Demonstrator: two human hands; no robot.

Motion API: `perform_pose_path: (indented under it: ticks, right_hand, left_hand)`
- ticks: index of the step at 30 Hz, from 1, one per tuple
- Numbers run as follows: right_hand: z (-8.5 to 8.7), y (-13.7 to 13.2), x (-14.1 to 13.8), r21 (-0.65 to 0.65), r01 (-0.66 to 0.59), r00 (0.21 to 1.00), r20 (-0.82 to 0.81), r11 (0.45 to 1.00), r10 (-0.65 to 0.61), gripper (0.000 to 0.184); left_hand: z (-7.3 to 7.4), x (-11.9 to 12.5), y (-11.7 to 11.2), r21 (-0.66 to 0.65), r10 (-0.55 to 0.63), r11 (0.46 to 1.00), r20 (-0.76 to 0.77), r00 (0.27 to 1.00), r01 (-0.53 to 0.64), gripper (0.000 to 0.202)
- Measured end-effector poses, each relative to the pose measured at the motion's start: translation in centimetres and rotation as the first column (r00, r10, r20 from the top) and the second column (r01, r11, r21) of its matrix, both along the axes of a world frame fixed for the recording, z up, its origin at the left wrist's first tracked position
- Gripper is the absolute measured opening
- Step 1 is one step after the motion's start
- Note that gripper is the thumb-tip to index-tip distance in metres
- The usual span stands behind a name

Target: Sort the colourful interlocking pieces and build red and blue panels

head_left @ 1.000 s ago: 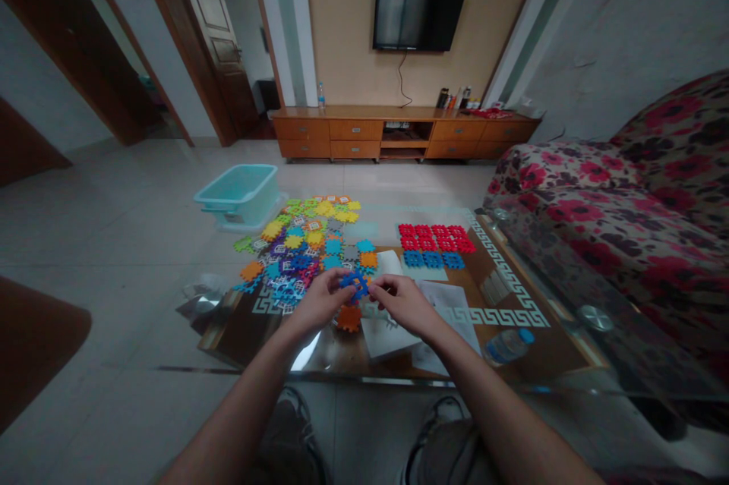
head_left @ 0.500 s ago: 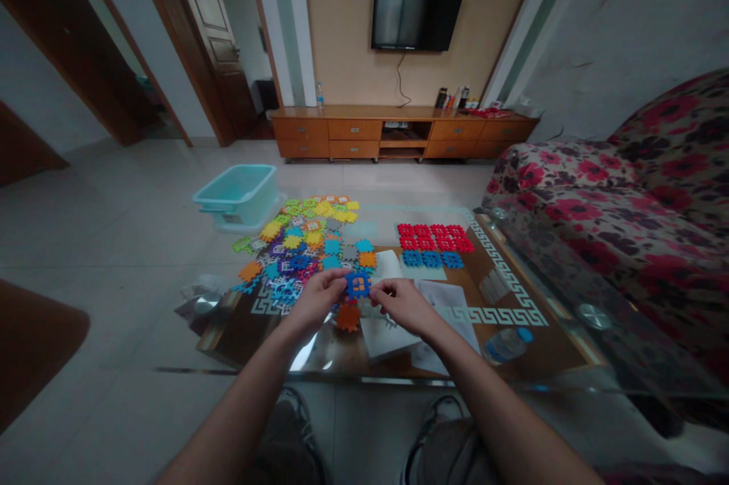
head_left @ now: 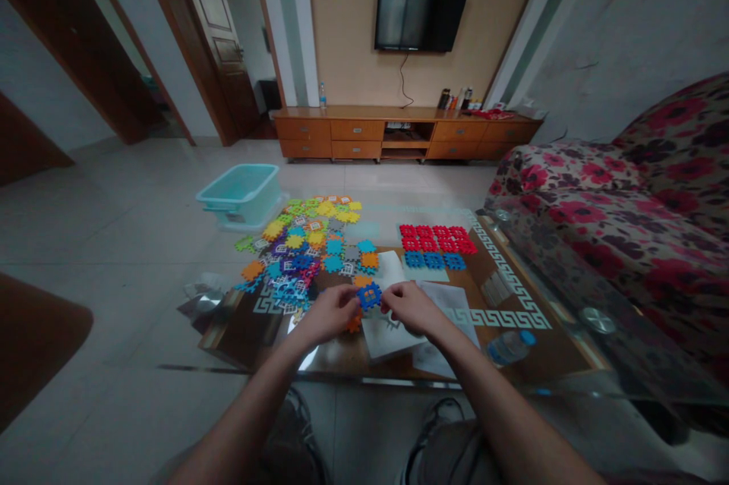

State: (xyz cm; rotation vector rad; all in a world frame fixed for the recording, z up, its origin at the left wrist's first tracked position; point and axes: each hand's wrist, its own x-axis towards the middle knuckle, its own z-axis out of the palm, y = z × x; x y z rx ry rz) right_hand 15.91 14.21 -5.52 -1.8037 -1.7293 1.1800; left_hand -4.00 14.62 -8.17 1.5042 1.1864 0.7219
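Between my two hands, above the near part of the glass table, is a blue interlocking puzzle tile [head_left: 370,295] with a window-like insert in its middle. My left hand [head_left: 336,310] pinches its left edge. My right hand [head_left: 407,304] has its fingers closed at the tile's right edge. An orange tile [head_left: 354,323] lies partly hidden beside my left fingers. Farther right on the table, red tiles [head_left: 436,237] lie in rows, with a row of blue tiles [head_left: 433,260] just on the near side of them.
Mixed coloured tiles [head_left: 296,242] are heaped on the table's left side. A turquoise tub [head_left: 242,196] stands beyond them. White papers [head_left: 444,303] and a water bottle [head_left: 511,347] lie on the right of the glass table [head_left: 547,363]. A flowered sofa [head_left: 620,204] stands at right.
Both hands have shifted slightly right and nearer with the blue tile, which is now tilted. The left hand covers more of the orange tile. The view has moved a little.
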Motion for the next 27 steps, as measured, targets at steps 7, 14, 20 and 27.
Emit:
perform_pose_path:
  ticks: [7,14,20,27]
  right_hand:
    - [0.0,0.4,0.7,0.14,0.08,0.963,0.243,0.987,-0.112,0.032]
    - [-0.2,0.4,0.6,0.124,0.054,0.961,0.262,0.991,-0.085,0.031]
    - [-0.2,0.3,0.7,0.146,0.061,0.961,0.258,0.987,-0.097,0.031]
    - [-0.2,0.3,0.7,0.142,0.048,0.962,0.259,0.989,-0.084,0.03]
  left_hand:
    - [-0.2,1.7,-2.9,0.048,-0.242,0.966,-0.197,0.95,0.256,0.042]
    - [-0.1,2.1,-4.6,0.043,-0.398,0.903,-0.29,0.87,0.428,0.045]
    - [0.7,1.0,-3.3,0.219,-0.226,0.897,-0.519,0.824,0.384,0.02]
    - [1.3,-3.5,-0.5,0.305,0.071,0.908,-0.787,0.612,0.286,0.035]
